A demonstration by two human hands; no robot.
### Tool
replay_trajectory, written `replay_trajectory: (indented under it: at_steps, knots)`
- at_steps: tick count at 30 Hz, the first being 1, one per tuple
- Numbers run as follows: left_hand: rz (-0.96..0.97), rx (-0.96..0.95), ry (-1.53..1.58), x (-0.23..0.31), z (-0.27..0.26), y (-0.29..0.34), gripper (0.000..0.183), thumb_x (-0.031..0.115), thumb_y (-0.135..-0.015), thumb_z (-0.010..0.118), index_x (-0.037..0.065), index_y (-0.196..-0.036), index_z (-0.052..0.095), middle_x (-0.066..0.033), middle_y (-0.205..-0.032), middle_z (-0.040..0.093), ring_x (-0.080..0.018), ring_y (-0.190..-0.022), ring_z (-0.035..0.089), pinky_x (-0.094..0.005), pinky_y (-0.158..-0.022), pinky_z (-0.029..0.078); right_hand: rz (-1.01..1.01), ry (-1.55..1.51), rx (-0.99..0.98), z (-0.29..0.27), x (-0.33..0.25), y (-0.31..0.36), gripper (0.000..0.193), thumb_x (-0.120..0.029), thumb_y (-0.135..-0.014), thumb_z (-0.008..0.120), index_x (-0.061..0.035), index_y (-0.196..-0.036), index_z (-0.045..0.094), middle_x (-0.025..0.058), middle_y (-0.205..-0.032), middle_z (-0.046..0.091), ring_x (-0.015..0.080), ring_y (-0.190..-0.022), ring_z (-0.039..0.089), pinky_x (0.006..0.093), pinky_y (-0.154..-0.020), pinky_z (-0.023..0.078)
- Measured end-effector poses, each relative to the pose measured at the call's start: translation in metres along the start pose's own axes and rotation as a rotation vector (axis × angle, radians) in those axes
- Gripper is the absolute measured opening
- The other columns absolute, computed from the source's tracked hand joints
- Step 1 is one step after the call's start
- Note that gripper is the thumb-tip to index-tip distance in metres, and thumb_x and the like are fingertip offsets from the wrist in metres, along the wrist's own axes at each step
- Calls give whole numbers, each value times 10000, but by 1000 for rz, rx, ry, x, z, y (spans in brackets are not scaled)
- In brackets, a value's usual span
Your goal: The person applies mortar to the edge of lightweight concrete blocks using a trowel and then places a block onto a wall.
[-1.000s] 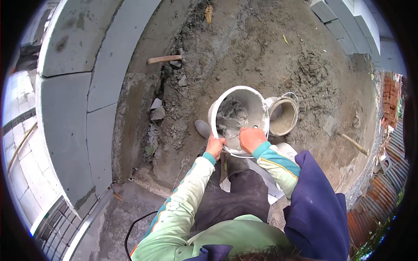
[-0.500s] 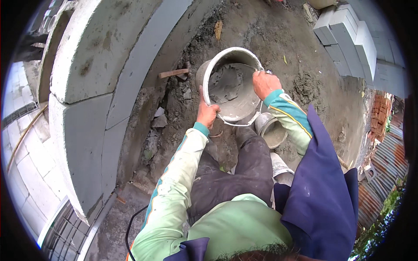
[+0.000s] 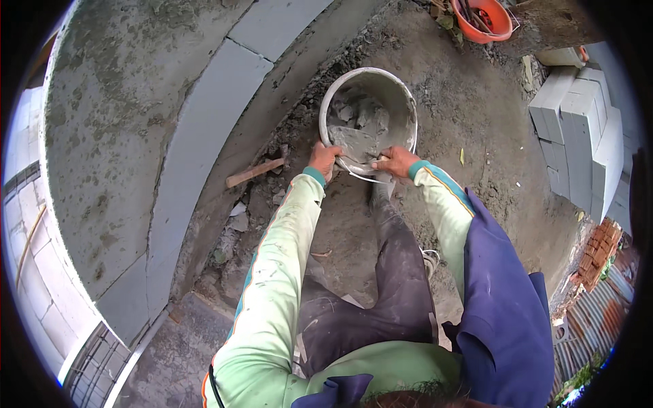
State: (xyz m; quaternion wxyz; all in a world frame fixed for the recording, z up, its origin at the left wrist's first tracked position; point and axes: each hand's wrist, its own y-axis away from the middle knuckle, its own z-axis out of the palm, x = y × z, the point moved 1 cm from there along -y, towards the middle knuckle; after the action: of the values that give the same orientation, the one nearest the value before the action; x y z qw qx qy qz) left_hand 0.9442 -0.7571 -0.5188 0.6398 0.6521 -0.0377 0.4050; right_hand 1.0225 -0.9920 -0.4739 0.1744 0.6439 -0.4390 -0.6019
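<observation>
A grey bucket [image 3: 409,102] with a whitish rim stands tilted in front of me, with wet grey mortar [image 3: 374,117] inside. My left hand [image 3: 324,160] is closed on its near-left rim. At the near side of the opening, my right hand [image 3: 396,162] is closed round the handle of a trowel. The mortar-coated trowel blade [image 3: 352,141] points left and away into the bucket, lying against the mortar. Below the rim hangs the pale bucket handle [image 3: 366,179].
A pale block wall [image 3: 204,102] curves along my left, with a wooden-handled hammer [image 3: 254,173] and rubble at its foot. At the far right sit an orange bucket [image 3: 481,34] holding tools and stacked light blocks [image 3: 575,129]. Red bricks [image 3: 597,251] lie near corrugated sheets.
My right hand has moved from the bucket's right rim to its near side, bringing the trowel blade across the mortar. My left hand stays on the rim. The view has shifted, revealing the orange bucket.
</observation>
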Motion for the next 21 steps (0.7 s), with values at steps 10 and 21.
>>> replay_trajectory:
  at_steps: [10,21]
  knots:
    - [-156,-282,-280,-20,-139,195,872,169,-885,625,164,-1557,69,-174,-1573,221,-304,-1306,450,-382,-1009,422,-34,-168,-202,-40,-79,102,241,-205,-792,719,-10,-884,612,17,-649,576,111,-518,520,284,-504,419]
    - [-103,812,38,-272,-363,600,740,129,-790,694,52,-1454,375,-214,-1414,478,-288,-1300,481,-369,-1037,406,-287,-12,-517,156,-409,260,194,-232,-865,694,-62,-876,602,-14,-673,559,95,-531,534,258,-484,453]
